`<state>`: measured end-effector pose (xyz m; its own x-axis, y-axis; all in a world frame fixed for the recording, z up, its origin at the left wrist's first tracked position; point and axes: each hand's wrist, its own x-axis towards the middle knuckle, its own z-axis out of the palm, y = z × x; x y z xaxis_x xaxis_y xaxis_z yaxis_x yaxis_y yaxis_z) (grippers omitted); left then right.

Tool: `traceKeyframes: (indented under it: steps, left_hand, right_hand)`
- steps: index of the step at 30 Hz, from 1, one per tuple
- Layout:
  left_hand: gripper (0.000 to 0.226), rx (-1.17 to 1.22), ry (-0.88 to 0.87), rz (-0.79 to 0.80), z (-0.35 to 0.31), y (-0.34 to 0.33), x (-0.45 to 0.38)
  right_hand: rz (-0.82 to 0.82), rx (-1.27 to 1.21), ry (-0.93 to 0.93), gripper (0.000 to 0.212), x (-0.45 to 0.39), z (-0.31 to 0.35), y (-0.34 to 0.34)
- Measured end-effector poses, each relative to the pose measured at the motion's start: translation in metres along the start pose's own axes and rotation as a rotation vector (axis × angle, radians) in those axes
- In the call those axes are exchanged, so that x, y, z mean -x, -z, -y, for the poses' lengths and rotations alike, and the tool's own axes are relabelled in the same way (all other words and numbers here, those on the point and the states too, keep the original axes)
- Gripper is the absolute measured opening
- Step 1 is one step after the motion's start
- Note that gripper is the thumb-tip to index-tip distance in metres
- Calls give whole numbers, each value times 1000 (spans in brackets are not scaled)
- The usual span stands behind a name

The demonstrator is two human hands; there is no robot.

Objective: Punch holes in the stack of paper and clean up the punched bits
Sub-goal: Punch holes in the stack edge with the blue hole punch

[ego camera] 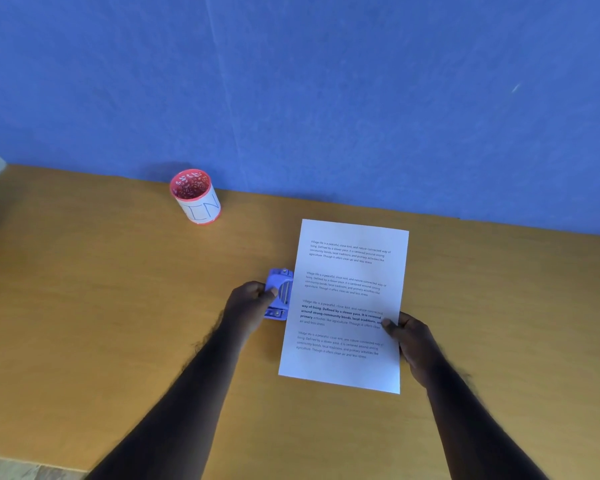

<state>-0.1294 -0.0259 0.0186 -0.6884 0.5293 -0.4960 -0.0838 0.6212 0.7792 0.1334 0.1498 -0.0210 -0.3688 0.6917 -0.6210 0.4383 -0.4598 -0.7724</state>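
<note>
The left hand (253,299) has its fingers curled over the near left side of the blue hole punch (278,295), with the thumb (272,292) pressed on its top surface. The right hand (411,341) pinches the right edge of the stack of paper (347,299): the thumb (388,323) lies on the printed top sheet, while the remaining fingers are hidden beneath the stack, so their spread cannot be told.

The hole punch rests on the wooden desk (118,306), its right side touching the left long edge of the stack at about mid-height; whether the paper edge sits inside the slot cannot be told. The stack lies flat on the desk, slightly rotated, its top sheet carrying four blocks of printed text, part of the third block in bold.

Both forearms extend from the lower edge of the view toward the centre.

A red cylindrical container (195,196) with a white band bearing hand-drawn letters stands upright near the far edge of the desk, well apart from the paper and to its left. A blue wall (291,81) rises behind the desk.
</note>
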Motion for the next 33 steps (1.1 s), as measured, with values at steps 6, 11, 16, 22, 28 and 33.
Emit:
traceKeyframes:
  steps: [6,11,16,22,28,33]
  left_hand:
    - [26,-13,-3,-4,-3,-7,2]
    - [29,-13,2,9,-7,-17,4]
    - [19,-15,-1,27,-8,-25,4]
    - [31,68,75,16,-12,-26,0]
    - [27,125,192,99,-17,-26,-8]
    - [25,202,308,87,-20,-25,-13]
  right_hand:
    - [-1,0,1,15,-1,-1,0]
    - [-2,-5,0,15,0,-2,1]
    - [-10,-18,1,15,-1,-3,1]
    - [-13,-11,3,15,-2,-5,1]
    - [-15,-7,0,17,-3,-5,0]
    - [-10,-7,4,16,-2,-4,0]
